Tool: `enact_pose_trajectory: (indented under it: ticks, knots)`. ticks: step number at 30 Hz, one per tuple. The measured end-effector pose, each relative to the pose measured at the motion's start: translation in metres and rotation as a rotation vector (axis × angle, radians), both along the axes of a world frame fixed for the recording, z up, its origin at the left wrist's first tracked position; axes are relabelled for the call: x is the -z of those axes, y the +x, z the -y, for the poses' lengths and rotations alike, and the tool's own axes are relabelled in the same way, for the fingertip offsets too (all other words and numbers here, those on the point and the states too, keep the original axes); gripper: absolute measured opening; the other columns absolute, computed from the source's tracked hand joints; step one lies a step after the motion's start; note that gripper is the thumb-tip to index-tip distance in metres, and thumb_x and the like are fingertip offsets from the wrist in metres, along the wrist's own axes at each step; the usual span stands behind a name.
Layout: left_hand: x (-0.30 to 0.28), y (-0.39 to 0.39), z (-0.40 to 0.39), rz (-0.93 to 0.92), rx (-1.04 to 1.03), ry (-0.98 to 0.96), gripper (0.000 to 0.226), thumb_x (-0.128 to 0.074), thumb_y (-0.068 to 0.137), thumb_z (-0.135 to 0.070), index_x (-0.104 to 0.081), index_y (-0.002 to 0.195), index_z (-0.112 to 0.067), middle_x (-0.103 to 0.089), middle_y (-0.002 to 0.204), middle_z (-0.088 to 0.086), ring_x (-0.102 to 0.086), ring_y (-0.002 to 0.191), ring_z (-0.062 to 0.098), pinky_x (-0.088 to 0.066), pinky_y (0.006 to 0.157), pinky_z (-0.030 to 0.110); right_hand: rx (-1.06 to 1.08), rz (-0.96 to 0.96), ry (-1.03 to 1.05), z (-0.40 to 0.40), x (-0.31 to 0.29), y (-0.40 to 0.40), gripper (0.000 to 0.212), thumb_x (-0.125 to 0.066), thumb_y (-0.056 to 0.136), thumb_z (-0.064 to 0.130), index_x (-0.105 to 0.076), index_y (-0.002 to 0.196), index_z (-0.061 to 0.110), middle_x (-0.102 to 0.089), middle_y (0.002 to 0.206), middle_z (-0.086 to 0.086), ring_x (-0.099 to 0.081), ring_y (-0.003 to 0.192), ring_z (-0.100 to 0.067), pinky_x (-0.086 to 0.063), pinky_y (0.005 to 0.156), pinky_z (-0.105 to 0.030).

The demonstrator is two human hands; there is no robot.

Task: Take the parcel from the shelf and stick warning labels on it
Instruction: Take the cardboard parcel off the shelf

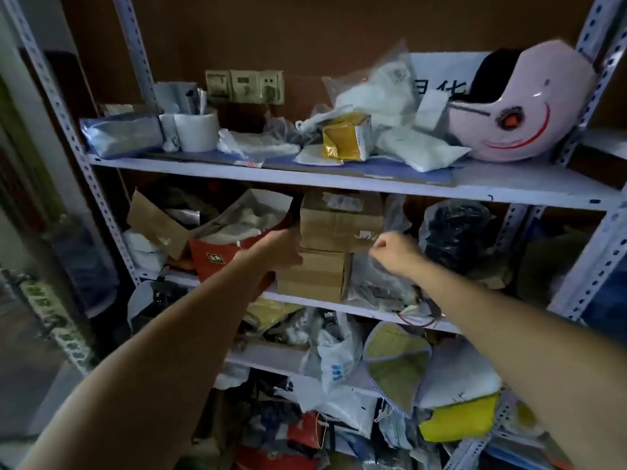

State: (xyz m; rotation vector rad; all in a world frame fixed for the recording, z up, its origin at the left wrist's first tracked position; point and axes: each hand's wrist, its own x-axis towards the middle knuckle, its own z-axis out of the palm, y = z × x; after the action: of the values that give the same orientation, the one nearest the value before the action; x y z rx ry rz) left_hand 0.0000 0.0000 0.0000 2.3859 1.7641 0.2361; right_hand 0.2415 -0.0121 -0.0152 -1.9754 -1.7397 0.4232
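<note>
Barely begun, the task stood at its first step; the shelf [339, 179] was crowded with bags and boxes, and the parcel [339, 220], a brown carton atop another carton [314, 274] on the middle tier, had not been lifted; the left hand [283, 247] pressed its left side, the right hand [395, 251] curled loosely at its right corner, each grip's hold unclear; no labels were visible.

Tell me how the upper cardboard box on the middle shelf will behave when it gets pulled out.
The upper cardboard box looks stiff, with square, uncrushed edges, so it should hold its shape. It sits stacked on a lower box, so pulling may drag or tip that one. The left hand and right hand flank it; its plain cardboard probably grips well.
</note>
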Motion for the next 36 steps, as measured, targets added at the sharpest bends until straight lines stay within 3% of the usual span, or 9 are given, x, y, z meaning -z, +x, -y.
enact_pose_trajectory:
  ticks: [5,10,12,14,18,20,23,30,36]
  knots:
    - [0.001,0.014,-0.064,0.279,-0.115,0.004,0.087,-0.077,0.080,-0.032,-0.027,0.150,-0.020,-0.053,0.138,0.014,-0.055,0.121,0.035,-0.047,0.096,0.042,0.236,-0.330,0.091,-0.072,-0.003,0.015,0.058,-0.063,0.088,0.049,-0.052,0.132,0.012,-0.059,0.132,-0.012,-0.059,0.117,-0.033,-0.049,0.093,-0.039]
    - [0.022,0.030,-0.117,0.943,-0.348,-0.108,0.046,-0.065,0.091,-0.033,-0.051,0.130,-0.013,-0.059,0.111,0.003,-0.056,0.100,0.022,-0.047,0.078,0.029,0.242,-0.520,0.052,-0.118,0.011,0.024,0.088,-0.056,0.085,0.068,-0.032,0.152,0.017,-0.042,0.155,-0.009,-0.045,0.138,-0.032,-0.039,0.107,-0.039]
    - [0.030,0.038,-0.128,1.073,-0.336,-0.166,0.038,-0.060,0.095,-0.035,-0.060,0.124,-0.011,-0.063,0.113,0.005,-0.058,0.107,0.023,-0.048,0.090,0.027,0.224,-0.663,0.026,-0.130,0.019,0.021,0.086,-0.058,0.085,0.066,-0.030,0.154,0.023,-0.039,0.157,-0.005,-0.043,0.140,-0.029,-0.038,0.106,-0.037]
    - [0.038,0.042,-0.135,1.141,-0.313,-0.201,0.046,-0.057,0.094,-0.044,-0.058,0.129,-0.014,-0.064,0.123,0.006,-0.058,0.115,0.026,-0.044,0.106,0.037,0.227,-0.787,0.029,-0.132,0.022,0.017,0.076,-0.060,0.087,0.060,-0.038,0.151,0.025,-0.044,0.154,-0.002,-0.046,0.137,-0.027,-0.039,0.099,-0.034]
    - [0.044,0.047,-0.126,1.252,-0.216,-0.161,0.044,-0.058,0.094,-0.044,-0.055,0.133,-0.023,-0.064,0.115,-0.005,-0.059,0.106,0.013,-0.042,0.078,0.020,0.210,-0.871,0.092,-0.123,0.027,0.009,0.057,-0.061,0.088,0.054,-0.050,0.140,0.032,-0.056,0.135,0.010,-0.053,0.125,-0.021,-0.043,0.099,-0.035]
    - [0.044,0.043,-0.115,1.307,-0.168,-0.133,0.048,-0.059,0.092,-0.047,-0.051,0.136,-0.031,-0.061,0.121,-0.010,-0.057,0.110,0.008,-0.043,0.083,0.019,0.210,-0.896,0.134,-0.111,0.029,0.006,0.055,-0.062,0.081,0.058,-0.058,0.131,0.037,-0.064,0.129,0.009,-0.060,0.117,-0.020,-0.047,0.103,-0.043]
    - [0.043,0.029,-0.099,1.417,-0.191,-0.187,0.043,-0.060,0.083,-0.058,-0.051,0.119,-0.037,-0.062,0.121,-0.003,-0.061,0.113,0.018,-0.052,0.097,0.043,0.180,-0.912,0.199,-0.084,0.031,-0.002,0.035,-0.065,0.080,0.054,-0.065,0.114,0.047,-0.069,0.120,0.013,-0.064,0.112,-0.014,-0.049,0.101,-0.042]
    - [0.056,-0.030,-0.063,1.481,0.137,-0.522,0.076,-0.061,0.081,-0.012,-0.037,0.140,-0.052,-0.061,0.136,0.000,-0.066,0.116,0.027,-0.058,0.085,0.046,0.265,-0.940,0.364,-0.014,0.054,-0.053,0.027,-0.069,0.085,0.027,-0.069,0.111,0.036,-0.073,0.095,0.030,-0.066,0.092,0.009,-0.050,0.081,-0.014]
    - [0.069,-0.073,-0.058,1.481,0.156,-0.778,0.075,-0.069,0.075,-0.014,-0.044,0.138,-0.047,-0.065,0.131,0.002,-0.067,0.113,0.031,-0.056,0.085,0.053,0.323,-0.967,0.408,0.034,0.070,-0.076,0.030,-0.062,0.074,0.016,-0.078,0.093,0.033,-0.078,0.091,0.011,-0.072,0.093,-0.013,-0.054,0.081,-0.027]
